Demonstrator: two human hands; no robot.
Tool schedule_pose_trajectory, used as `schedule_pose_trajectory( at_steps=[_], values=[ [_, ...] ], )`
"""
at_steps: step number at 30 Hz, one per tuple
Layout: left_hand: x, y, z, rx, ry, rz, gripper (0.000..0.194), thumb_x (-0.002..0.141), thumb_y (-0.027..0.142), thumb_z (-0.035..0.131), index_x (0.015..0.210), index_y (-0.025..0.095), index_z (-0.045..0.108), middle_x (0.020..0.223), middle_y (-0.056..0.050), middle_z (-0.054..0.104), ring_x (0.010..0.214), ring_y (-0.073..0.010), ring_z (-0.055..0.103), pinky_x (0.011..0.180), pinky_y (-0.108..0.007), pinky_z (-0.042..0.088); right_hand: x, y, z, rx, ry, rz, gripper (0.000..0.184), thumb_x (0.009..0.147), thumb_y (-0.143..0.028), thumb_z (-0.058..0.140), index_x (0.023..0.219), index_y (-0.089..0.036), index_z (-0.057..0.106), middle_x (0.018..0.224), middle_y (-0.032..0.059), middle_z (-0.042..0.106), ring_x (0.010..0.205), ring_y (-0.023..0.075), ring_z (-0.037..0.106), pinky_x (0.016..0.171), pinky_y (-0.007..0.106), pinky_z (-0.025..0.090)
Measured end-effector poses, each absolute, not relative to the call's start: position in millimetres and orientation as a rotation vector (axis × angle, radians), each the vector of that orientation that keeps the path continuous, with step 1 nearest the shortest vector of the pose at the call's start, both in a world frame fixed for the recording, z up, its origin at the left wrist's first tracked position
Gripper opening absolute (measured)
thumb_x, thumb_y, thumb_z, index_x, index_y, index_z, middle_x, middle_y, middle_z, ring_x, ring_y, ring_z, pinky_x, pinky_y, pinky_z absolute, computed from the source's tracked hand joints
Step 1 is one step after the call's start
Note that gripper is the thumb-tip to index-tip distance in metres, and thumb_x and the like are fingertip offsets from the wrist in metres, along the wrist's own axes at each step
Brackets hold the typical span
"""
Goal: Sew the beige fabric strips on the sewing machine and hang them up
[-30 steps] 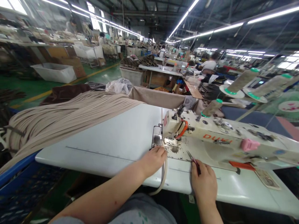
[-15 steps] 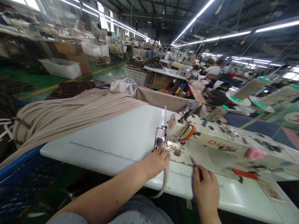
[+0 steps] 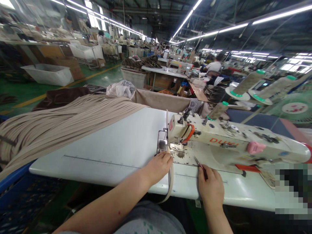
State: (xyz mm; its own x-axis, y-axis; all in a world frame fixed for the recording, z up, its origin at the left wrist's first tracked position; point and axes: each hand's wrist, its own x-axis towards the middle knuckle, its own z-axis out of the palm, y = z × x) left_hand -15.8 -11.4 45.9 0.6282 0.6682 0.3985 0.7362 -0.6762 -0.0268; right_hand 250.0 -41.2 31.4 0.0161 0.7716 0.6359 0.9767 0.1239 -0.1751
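My left hand (image 3: 161, 165) is closed on a narrow beige strap (image 3: 171, 182), just in front of the sewing machine's needle area. The strap runs back past the presser foot and hangs over the table's front edge in a curve. My right hand (image 3: 211, 186) rests on the table to the right, fingers wrapped round thread snips (image 3: 200, 164) whose thin tips point away to the left; the palm hides most of the handle. The cream sewing machine (image 3: 202, 136) stands just beyond both hands. A metal guide plate (image 3: 162, 143) sits left of its needle.
A big bundle of beige straps (image 3: 73, 120) lies along the table's left side, above a blue crate (image 3: 17, 175). Thread cones (image 3: 248, 83) stand behind the machine. The white table (image 3: 109, 139) carries a printed ruler. Farther off are other people, worktables and white bins (image 3: 48, 74).
The camera view has swung slightly right, so everything sits farther left. Both hands keep nearly the same place on the table, holding the strap and the snips. A pixelated patch appears at the right.
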Motion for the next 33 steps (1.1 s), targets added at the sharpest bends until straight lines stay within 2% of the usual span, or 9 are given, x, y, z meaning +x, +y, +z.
schedule_pose_trajectory(
  at_steps=[19, 33],
  values=[
    [-16.5, -10.9, 43.0, -2.663, -1.151, -0.545, 0.022, 0.098, 0.007, 0.054, 0.118, 0.009, 0.062, 0.117, -0.011, 0.066, 0.115, -0.0238, 0.066, 0.112, -0.037, 0.050, 251.4, -41.5, 30.0, -1.668, -1.808, -0.432, 0.060, 0.114, -0.053, 0.032, 0.105, -0.011, 0.074, 0.093, 0.0138, 0.069, 0.087, 0.0300, 0.060, 0.084, 0.041, 0.046],
    [-16.8, -12.2, 48.6, -2.675, -1.165, -0.497, 0.021, 0.099, 0.007, 0.053, 0.117, 0.010, 0.062, 0.117, -0.012, 0.065, 0.116, -0.0240, 0.065, 0.111, -0.037, 0.050, 250.0, -42.7, 33.4, -1.696, -1.798, -0.388, 0.058, 0.113, -0.053, 0.033, 0.106, -0.013, 0.074, 0.093, 0.0156, 0.069, 0.089, 0.0313, 0.060, 0.086, 0.042, 0.046]
  ],
)
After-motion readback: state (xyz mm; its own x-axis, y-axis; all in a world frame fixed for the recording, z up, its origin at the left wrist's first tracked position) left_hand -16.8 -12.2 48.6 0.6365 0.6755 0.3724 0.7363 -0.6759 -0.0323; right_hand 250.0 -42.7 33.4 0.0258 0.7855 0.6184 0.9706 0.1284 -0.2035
